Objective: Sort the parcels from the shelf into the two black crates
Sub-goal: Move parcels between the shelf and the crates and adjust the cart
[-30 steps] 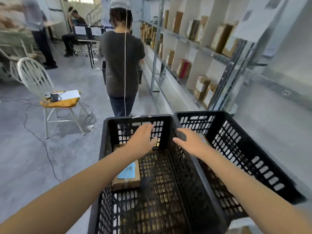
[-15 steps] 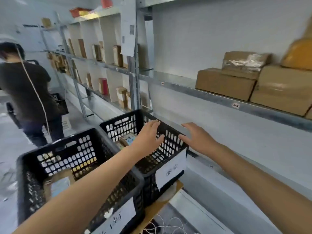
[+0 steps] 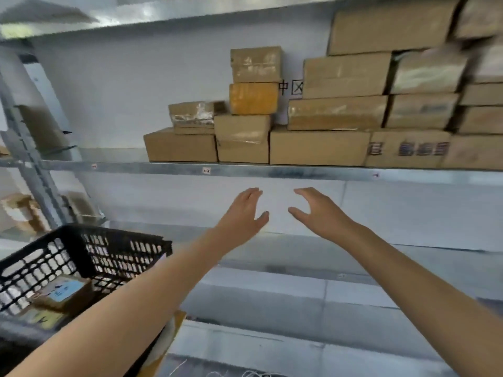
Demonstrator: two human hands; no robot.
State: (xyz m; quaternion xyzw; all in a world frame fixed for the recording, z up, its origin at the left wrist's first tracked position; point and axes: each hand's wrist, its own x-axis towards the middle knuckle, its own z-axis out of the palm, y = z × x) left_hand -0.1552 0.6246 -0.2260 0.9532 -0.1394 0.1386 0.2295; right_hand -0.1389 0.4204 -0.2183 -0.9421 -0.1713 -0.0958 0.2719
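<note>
Parcels [image 3: 318, 146]: brown cardboard boxes with glossy tape, stacked on the metal shelf [image 3: 272, 171]; printed writing is blurred.
Crate [image 3: 114, 238]: black plastic lattice, 1 blue-labelled parcel [image 3: 64, 291] inside.
Left hand [image 3: 241, 214]: fingers straight, together, empty.
Right hand [image 3: 322, 213]: fingers apart, curved, empty.

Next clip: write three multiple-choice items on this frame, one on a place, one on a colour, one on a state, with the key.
1. Where in the view is the black crate? A) lower left B) upper right C) top centre
2. What colour is the odd parcel on the shelf? A) green B) orange-yellow C) black
3. What are the left hand and right hand doing? A) gripping a parcel B) gripping the crate C) open, holding nothing
Key: 1 A, its rim lies lower left; 2 B, it stands out among brown parcels; 3 C, both are empty below the shelf.
</note>
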